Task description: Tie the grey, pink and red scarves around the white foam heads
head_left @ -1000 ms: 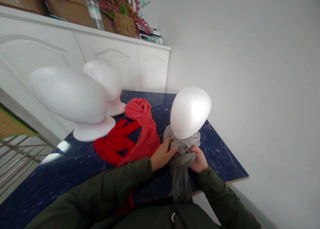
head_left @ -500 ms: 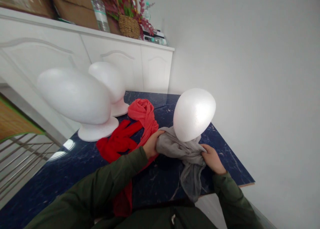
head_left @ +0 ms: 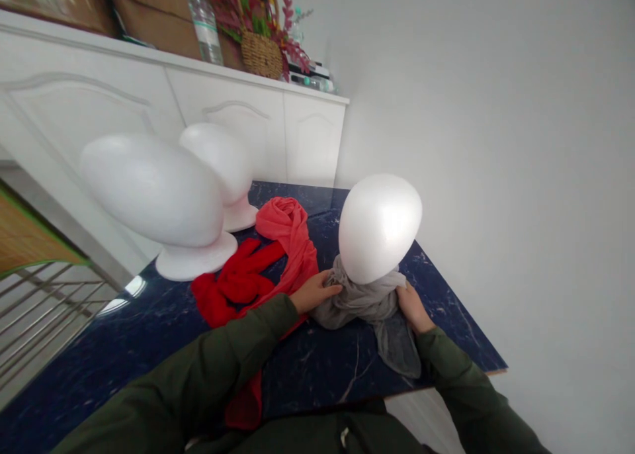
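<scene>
A grey scarf (head_left: 364, 302) is wrapped around the neck of a white mannequin head (head_left: 380, 226), which stands on the dark blue marbled table. On the scarf's left side, my left hand (head_left: 316, 291) grips its folds near the neck. My right hand (head_left: 413, 306) pinches the scarf at the right of the neck. One end of the scarf hangs down in front, towards the table's near edge. The head's base is hidden under the cloth.
A coral scarf (head_left: 297, 242) and a bright red scarf (head_left: 233, 285) lie left of my hands. Two more white mannequin heads, a nearer one (head_left: 153, 189) and a farther one (head_left: 218, 153), stand behind them. A white cabinet (head_left: 312, 139) holds boxes, bottles and a flower basket (head_left: 261, 55).
Both hands have moved closer in to the mannequin's neck, drawing the grey scarf around it. The hanging end has shifted right and up. The head sits slightly farther left.
</scene>
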The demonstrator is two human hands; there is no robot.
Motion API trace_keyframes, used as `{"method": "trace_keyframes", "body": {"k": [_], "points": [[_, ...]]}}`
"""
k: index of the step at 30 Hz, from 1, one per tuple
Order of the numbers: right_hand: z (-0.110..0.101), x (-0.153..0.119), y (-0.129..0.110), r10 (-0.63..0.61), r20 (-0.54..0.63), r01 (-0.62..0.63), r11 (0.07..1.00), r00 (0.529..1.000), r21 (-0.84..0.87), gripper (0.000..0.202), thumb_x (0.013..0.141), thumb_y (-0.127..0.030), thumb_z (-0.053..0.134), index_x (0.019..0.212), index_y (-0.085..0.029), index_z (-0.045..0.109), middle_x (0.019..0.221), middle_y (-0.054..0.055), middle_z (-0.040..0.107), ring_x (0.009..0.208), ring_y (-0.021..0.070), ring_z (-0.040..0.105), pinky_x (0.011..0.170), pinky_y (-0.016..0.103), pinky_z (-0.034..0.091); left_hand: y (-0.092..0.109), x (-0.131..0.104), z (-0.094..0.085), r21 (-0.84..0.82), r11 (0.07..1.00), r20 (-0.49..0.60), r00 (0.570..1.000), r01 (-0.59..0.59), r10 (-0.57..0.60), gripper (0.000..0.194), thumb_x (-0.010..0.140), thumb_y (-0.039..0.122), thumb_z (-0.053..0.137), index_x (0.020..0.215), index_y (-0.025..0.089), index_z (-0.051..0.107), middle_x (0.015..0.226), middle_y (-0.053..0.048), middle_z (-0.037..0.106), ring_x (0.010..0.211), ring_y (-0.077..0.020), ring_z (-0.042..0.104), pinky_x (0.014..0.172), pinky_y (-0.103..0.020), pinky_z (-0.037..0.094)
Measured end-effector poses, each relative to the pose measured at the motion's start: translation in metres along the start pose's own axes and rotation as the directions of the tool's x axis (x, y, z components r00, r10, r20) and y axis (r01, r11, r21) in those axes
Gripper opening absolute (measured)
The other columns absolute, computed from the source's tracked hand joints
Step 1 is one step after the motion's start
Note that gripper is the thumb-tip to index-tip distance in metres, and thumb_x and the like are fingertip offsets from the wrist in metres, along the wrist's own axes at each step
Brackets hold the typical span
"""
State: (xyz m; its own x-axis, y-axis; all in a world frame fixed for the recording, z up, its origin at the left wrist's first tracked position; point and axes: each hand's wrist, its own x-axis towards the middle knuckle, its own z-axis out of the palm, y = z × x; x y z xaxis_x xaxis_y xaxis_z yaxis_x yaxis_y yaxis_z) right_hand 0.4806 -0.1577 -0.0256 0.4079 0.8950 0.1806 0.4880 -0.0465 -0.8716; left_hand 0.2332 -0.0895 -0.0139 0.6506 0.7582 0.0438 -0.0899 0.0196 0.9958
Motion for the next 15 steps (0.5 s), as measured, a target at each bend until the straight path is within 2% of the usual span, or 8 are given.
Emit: {"method": "trace_keyframes", "body": {"k": [3,5,8,10,15], "points": [[0.005,-0.003,-0.01,0.051,-0.025,-0.039,0.943,0.998,0.331,0.044,0.076,-0.042,0.045,0.113,-0.02,0.052,0.114,0.007,0.056,0.104,0.0209,0.051,0.091,0.038,0.04,0.001,-0.001,-0.001,-0.033,0.999,0.079,0.997,-0.019,0.022,0.052,0.068,0.033,0.065,0.113,0.013,0.051,0.111,-0.011,0.059,0.103,-0.024,0.053,0.093,-0.04,0.038],[0.012,0.0,-0.015,0.088,-0.01,-0.074,0.898,0.996,0.435,0.044,0.077,-0.044,0.044,0.114,-0.021,0.051,0.11,0.006,0.059,0.1,0.019,0.054,0.087,0.035,0.043,0.003,-0.002,-0.002,-0.014,0.998,0.098,0.994,-0.055,0.056,0.05,0.068,0.033,0.065,0.112,0.014,0.052,0.113,-0.01,0.058,0.106,-0.0238,0.051,0.096,-0.04,0.035],[0.025,0.019,-0.015,0.063,0.105,-0.098,0.92,0.992,0.38,0.039,0.082,-0.04,0.032,0.101,-0.018,0.058,0.086,0.006,0.066,0.09,0.0184,0.059,0.081,0.033,0.046,0.008,-0.005,-0.002,0.031,0.995,0.117,0.989,-0.094,0.09,0.051,0.069,0.032,0.064,0.115,0.015,0.051,0.119,-0.009,0.055,0.11,-0.0233,0.049,0.098,-0.039,0.033],[0.033,0.038,-0.013,0.034,0.139,-0.079,0.941,0.99,0.329,0.037,0.082,-0.037,0.032,0.091,-0.016,0.062,0.074,0.007,0.066,0.085,0.0194,0.06,0.078,0.033,0.047,0.011,-0.008,-0.001,0.05,0.993,0.145,0.985,-0.106,0.098,0.054,0.07,0.033,0.062,0.119,0.015,0.047,0.125,-0.011,0.05,0.113,-0.0238,0.046,0.099,-0.04,0.031],[0.038,0.088,-0.015,-0.087,0.076,0.065,0.965,0.993,0.254,0.037,0.085,-0.039,0.034,0.089,-0.014,0.061,0.075,0.008,0.065,0.084,0.0188,0.06,0.077,0.034,0.046,0.013,-0.013,0.002,0.299,0.931,0.139,0.975,-0.209,0.174,0.064,0.07,0.035,0.062,0.127,0.015,0.039,0.142,-0.013,0.024,0.13,-0.0255,0.021,0.107,-0.041,0.016]]}}
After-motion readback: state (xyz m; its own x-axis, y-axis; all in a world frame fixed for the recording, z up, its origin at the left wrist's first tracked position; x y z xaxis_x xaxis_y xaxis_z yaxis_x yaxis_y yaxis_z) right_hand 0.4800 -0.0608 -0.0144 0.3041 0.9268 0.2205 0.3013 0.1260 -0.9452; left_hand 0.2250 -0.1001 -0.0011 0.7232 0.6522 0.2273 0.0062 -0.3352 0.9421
